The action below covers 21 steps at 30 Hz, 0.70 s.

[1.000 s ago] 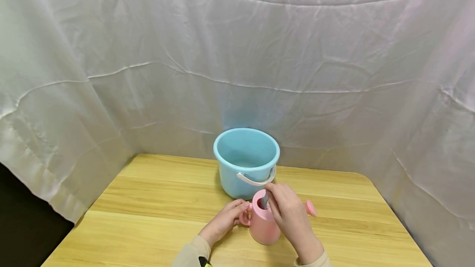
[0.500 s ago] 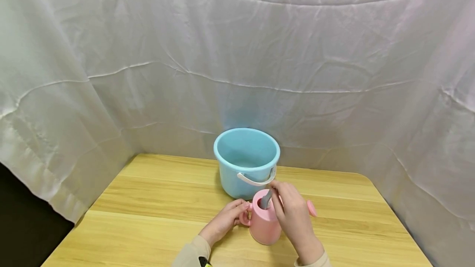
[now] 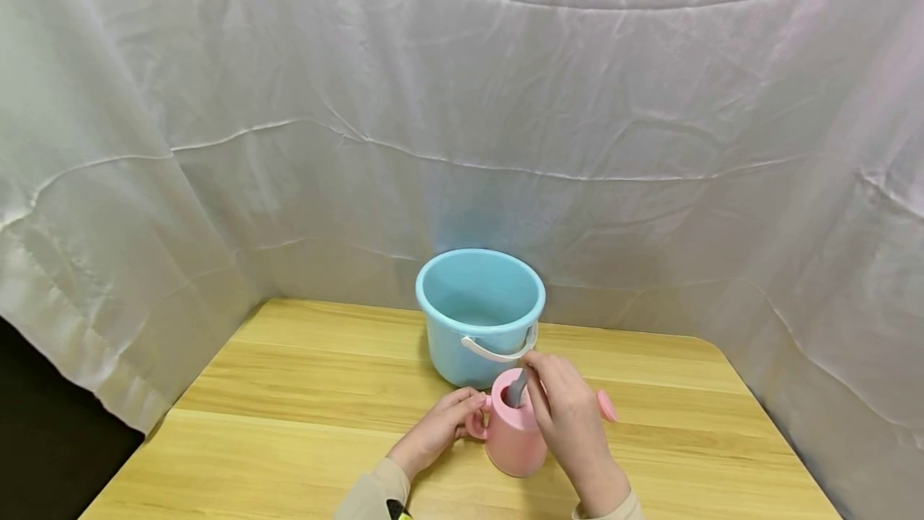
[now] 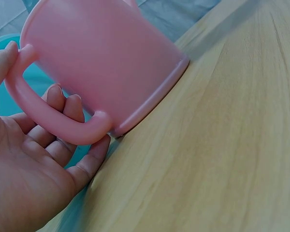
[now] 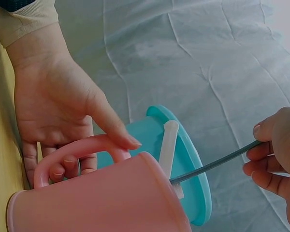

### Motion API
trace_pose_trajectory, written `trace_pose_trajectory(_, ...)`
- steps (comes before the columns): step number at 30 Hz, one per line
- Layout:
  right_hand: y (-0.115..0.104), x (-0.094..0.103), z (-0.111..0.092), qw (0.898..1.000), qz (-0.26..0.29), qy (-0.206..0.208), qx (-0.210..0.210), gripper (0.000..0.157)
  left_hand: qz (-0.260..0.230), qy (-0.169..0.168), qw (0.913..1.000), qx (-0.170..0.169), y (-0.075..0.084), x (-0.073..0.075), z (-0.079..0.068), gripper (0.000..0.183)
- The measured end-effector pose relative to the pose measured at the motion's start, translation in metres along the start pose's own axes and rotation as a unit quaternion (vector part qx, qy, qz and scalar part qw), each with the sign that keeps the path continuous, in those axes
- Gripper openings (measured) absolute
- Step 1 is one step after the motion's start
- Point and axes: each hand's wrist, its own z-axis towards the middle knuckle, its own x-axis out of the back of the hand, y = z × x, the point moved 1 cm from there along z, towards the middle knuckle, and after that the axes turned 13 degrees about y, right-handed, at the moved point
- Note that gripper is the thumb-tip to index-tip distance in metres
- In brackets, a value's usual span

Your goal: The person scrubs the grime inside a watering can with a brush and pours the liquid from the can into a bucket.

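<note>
A pink watering can (image 3: 516,449) stands upright on the table, its round spout head (image 3: 606,406) pointing right. My left hand (image 3: 439,426) holds its loop handle (image 4: 53,116), thumb on the upper end and fingers curled through and below the loop. Between thumb and fingers, my right hand (image 3: 572,416) pinches a thin, flat grey stick-like utensil (image 5: 215,165) above the can. The utensil slants down into the can's top opening. Its lower end is hidden inside, so its kind does not show.
Just behind the can stands a light blue bucket (image 3: 451,347) with a white handle (image 3: 494,356) hanging at its front. The wooden table (image 3: 289,392) ends at a pale grey curtain (image 3: 361,199) at the back and sides.
The right hand and the grey utensil have shifted slightly, showing more of the utensil in the opening than a second ago. The left hand, can and bucket stay put.
</note>
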Motion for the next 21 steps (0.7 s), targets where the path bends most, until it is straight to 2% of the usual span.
trace_pose_trajectory(3, -0.0004, 0.0, -0.0001, 1.0, 0.002, -0.004, 0.0, 0.027, 0.001, 0.001, 1.0, 0.002, 0.0001, 0.0, -0.0002, 0.023)
trace_pose_trajectory(9, -0.0009, 0.0006, 0.0003, 1.0, 0.003, 0.005, -0.013, 0.012, 0.0, 0.003, 1.0, 0.001, -0.0002, -0.0001, -0.0002, 0.023)
trace_pose_trajectory(21, -0.0005, 0.0029, 0.0042, 1.0, -0.003, 0.019, -0.02, 0.011, 0.001, 0.0, 1.0, 0.0, 0.0, 0.0009, 0.0, 0.023)
